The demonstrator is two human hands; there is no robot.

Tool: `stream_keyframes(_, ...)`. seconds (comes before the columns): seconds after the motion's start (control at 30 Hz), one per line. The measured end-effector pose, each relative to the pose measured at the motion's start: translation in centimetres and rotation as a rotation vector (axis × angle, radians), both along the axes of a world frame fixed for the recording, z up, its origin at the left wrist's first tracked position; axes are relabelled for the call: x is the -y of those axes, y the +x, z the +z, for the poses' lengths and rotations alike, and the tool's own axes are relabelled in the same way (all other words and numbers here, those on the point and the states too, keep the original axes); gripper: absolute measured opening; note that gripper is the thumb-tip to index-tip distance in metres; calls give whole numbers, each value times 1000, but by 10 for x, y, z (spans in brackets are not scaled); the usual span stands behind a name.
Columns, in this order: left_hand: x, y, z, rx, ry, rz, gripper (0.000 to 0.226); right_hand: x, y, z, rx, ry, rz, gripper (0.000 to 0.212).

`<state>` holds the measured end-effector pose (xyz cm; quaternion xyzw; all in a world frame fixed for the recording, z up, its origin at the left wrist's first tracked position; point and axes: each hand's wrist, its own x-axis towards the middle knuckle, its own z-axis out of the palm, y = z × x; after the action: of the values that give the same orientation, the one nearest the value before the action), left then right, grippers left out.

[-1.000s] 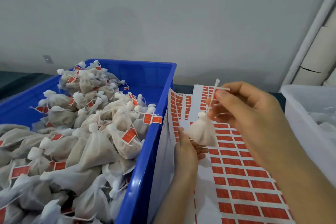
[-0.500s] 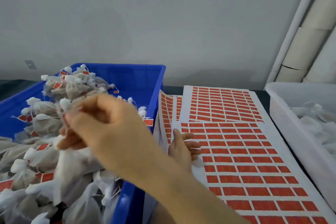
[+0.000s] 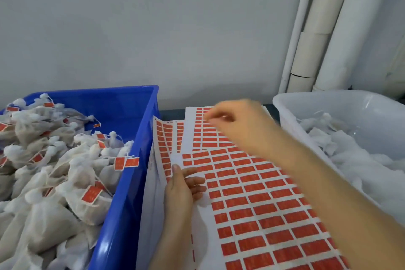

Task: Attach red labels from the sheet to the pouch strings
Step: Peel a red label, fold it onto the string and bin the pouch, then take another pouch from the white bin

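- Red labels (image 3: 254, 187) cover the sheet (image 3: 202, 237) under both hands.
- Left hand (image 3: 183, 190) rests on it, fingers loosely bent.
- Right hand (image 3: 238, 123) hovers beyond, blurred; grip unclear.
- Pouches (image 3: 65, 171) lie left, in a crate (image 3: 131, 182).

Dark tabletop (image 3: 171, 114) carries: blue plastic crate (image 3: 122, 204) left of the left hand (image 3: 179, 190); stacked white sheets of red labels (image 3: 252, 204) beneath that hand; translucent white plastic tub (image 3: 324, 103) to its right.
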<state>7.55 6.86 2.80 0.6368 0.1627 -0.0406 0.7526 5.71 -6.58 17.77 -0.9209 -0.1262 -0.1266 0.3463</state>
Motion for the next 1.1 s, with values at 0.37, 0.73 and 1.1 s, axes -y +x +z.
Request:
stream_keyframes(0.37, 6, -5, -3, 67, 141, 21, 47, 212, 42, -75, -490, -536, -627, 38)
stream_keyframes(0.73, 6, -8, -5, 108, 169, 11, 45, 211, 50, -79, -239, -204, -737, 21)
stream_keyframes(1.1, 8, -10, -2, 112, 230, 13, 34, 161, 15, -16, 222, -200, -755, 23)
